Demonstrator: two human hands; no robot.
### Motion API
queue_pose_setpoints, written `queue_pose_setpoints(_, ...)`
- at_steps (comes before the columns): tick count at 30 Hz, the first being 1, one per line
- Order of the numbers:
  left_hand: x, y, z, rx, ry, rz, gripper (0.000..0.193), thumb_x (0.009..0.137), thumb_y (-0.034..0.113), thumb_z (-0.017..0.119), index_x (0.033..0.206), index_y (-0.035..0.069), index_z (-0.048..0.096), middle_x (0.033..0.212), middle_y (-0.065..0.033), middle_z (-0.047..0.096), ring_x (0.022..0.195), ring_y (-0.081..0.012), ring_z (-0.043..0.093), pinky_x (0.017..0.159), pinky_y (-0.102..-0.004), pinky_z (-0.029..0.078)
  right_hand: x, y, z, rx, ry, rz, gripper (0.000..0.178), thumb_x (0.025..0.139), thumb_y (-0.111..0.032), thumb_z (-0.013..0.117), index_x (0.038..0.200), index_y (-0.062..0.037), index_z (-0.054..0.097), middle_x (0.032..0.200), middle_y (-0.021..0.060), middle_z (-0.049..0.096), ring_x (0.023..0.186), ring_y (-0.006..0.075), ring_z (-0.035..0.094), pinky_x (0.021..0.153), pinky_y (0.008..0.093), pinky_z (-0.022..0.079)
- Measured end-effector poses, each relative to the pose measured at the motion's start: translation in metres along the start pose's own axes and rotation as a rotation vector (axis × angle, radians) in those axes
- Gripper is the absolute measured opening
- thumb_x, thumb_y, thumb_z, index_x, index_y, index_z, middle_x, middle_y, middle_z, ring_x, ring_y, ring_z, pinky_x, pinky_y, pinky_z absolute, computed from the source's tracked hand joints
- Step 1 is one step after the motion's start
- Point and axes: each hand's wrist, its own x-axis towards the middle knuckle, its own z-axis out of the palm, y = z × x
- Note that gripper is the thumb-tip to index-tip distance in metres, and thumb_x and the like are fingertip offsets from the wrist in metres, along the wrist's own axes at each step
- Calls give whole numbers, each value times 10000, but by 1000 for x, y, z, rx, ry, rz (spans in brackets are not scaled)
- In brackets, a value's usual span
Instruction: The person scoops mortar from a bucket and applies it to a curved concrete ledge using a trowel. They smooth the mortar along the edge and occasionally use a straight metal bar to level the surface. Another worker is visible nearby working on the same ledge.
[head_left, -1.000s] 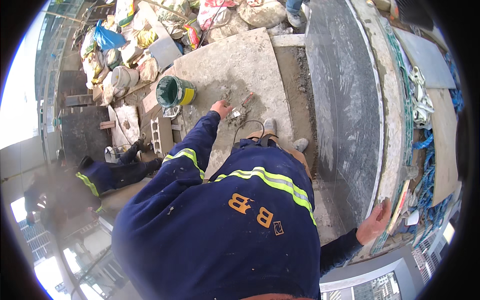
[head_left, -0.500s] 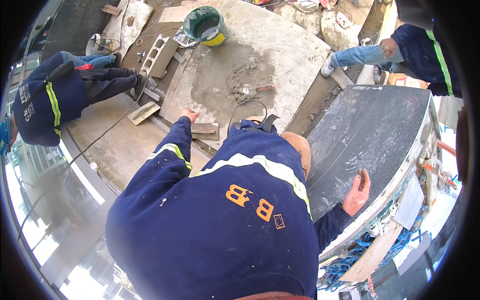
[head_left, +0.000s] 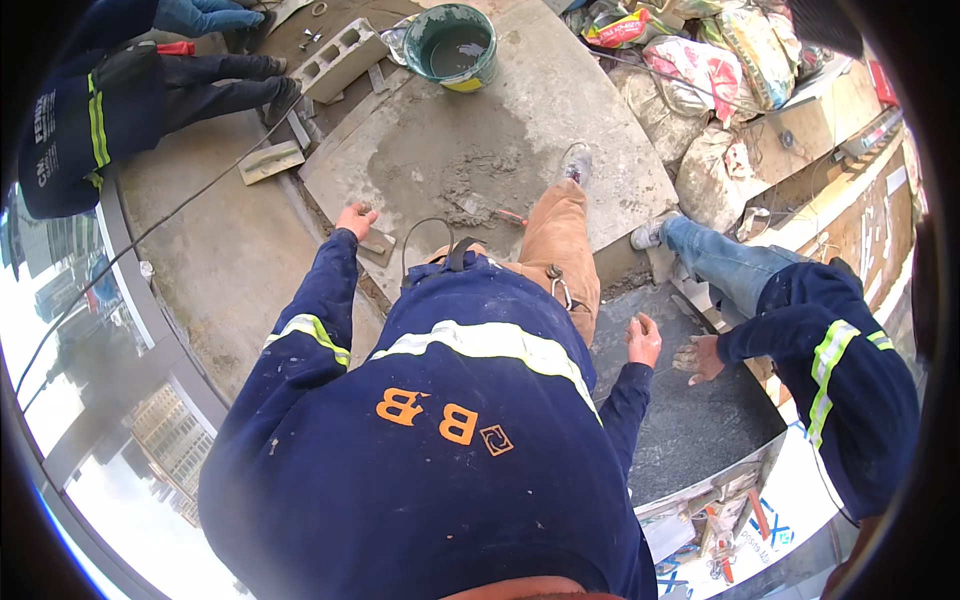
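My left hand (head_left: 357,220) hangs open with nothing in it, above a small wooden board (head_left: 377,246) beside the concrete slab. My right hand (head_left: 644,340) is empty too, its fingers loosely bent and apart, over the dark grey stone slab (head_left: 690,430). A co-worker's hand (head_left: 700,358) is spread on that same slab, close to mine. Ahead of me, wet mortar (head_left: 420,150) covers part of the concrete slab (head_left: 625,190). A tool with an orange-red handle (head_left: 511,216) lies in the mortar. One of my legs (head_left: 560,235) steps forward onto the concrete.
A dark green bucket (head_left: 418,50) of grey liquid stands beyond the mortar, near a hollow concrete block (head_left: 345,62). Another piece of wood (head_left: 270,161) and a long cable (head_left: 190,200) lie at left. Filled sacks (head_left: 710,170) pile up at far right. Co-workers stand on both sides.
My view has turned right. My right hand has come in closer to my body. The right-hand co-worker has leaned in and put a hand on the stone slab. My leg now shows ahead.
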Motion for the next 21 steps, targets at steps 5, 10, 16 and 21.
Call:
queue_pose_setpoints(5, -8, 0, 16, -310, 128, -155, 495, 814, 323, 653, 1146, -36, 575, 1024, -187, 650, 919, -267, 628, 810, -346, 479, 130, -254, 0, 1081, -820, -42, 498, 911, -191, 539, 1336, 2, 367, 1308, 193, 464, 1175, 300, 489, 965, 429, 425)
queue_pose_setpoints(10, -80, 64, 17, -690, 111, -427, 434, 810, 249, 687, 1123, -29, 572, 854, -92, 638, 626, -147, 567, 547, -291, 457, 173, -436, 38, 994, -1223, -86, 454, 907, -184, 531, 1302, -1, 401, 1276, 184, 491, 1159, 310, 500, 962, 430, 433)
queue_pose_setpoints(16, -127, 71, 58, -694, 207, -684, 388, 807, 251, 675, 1076, -21, 605, 823, -116, 648, 645, -172, 592, 600, -307, 476, 227, -522, 108, 661, -1194, -40, 372, 925, -212, 519, 1245, -29, 474, 1195, 140, 557, 1075, 256, 559, 931, 388, 467)
queue_pose_setpoints(21, -73, 57, 89, -744, 156, -883, 398, 792, 287, 663, 1061, -5, 634, 998, -170, 663, 912, -270, 630, 815, -356, 475, 282, -564, 169, 469, -1011, -6, 158, 912, -106, 541, 1064, -62, 540, 926, 73, 603, 790, 184, 569, 681, 306, 474)
